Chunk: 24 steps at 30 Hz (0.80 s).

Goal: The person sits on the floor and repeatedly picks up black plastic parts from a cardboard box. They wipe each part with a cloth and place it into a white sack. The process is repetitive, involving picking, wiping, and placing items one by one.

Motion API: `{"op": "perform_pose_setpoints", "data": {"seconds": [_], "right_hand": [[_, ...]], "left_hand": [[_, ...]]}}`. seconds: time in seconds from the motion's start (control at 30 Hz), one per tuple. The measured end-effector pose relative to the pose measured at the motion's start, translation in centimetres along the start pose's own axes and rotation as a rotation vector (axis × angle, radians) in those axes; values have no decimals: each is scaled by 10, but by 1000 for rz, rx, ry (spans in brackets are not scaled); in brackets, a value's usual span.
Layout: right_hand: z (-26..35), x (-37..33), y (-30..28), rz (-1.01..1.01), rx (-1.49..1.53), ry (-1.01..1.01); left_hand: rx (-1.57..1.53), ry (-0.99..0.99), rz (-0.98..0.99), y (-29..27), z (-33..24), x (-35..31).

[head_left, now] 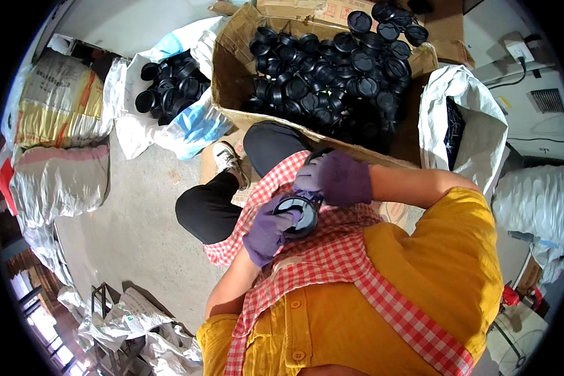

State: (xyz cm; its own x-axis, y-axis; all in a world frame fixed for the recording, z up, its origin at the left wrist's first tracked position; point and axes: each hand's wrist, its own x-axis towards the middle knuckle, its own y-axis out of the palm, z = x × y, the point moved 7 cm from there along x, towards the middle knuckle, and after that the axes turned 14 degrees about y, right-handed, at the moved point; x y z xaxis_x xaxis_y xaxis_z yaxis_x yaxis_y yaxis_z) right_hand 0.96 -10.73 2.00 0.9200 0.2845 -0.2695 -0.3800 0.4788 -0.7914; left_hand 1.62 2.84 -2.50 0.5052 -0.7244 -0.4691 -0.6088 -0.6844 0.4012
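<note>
My left hand (271,230), in a purple knit glove, is closed around a round black plastic cap (307,220) with a pale grey inside. Its thumb and fingers grip the cap's rim and reach into the opening. Just beyond it, to the right, my right hand (337,178), gloved alike, has its fingers curled. A black plastic piece (319,153) shows at its far edge; most of that piece is hidden, so I cannot tell whether it is joined to the cap. Both hands are close together above my red-checked apron (332,247).
A large cardboard box (232,75) heaped with black round caps (323,72) stands in front of me. At its left a white sack (131,128) holds more caps (169,88); another white sack (482,103) is at its right. Stuffed woven sacks (62,182) line the far left.
</note>
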Motion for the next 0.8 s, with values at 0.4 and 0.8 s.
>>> {"op": "perform_pose_setpoints", "data": {"seconds": [0.4, 0.8], "right_hand": [[20, -44, 33, 1168, 1085, 403], [-79, -54, 19, 700, 1273, 619]], "left_hand": [[1686, 1464, 530, 78, -123, -79], [827, 893, -724, -100, -198, -116]]}}
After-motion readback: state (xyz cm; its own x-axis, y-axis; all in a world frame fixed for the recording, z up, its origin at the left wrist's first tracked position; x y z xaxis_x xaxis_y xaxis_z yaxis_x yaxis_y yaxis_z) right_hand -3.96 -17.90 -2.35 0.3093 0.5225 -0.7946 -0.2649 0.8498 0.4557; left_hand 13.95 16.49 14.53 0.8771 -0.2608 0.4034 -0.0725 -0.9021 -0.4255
